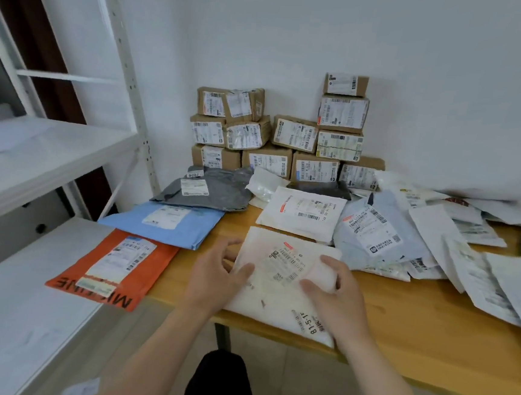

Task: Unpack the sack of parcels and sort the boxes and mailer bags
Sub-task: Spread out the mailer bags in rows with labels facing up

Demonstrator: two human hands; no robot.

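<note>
White mailer bag point(283, 281) runs lengthwise away from me; left hand point(214, 275) pinches its left edge; right hand point(332, 293) apparently grips its right side.

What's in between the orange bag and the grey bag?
A blue mailer bag lies flat between the orange bag and the grey bag. The head view shows it.

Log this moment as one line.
left hand: pinches white mailer bag edge | right hand: holds same bag | bag: on table | boxes: stacked against wall
</note>
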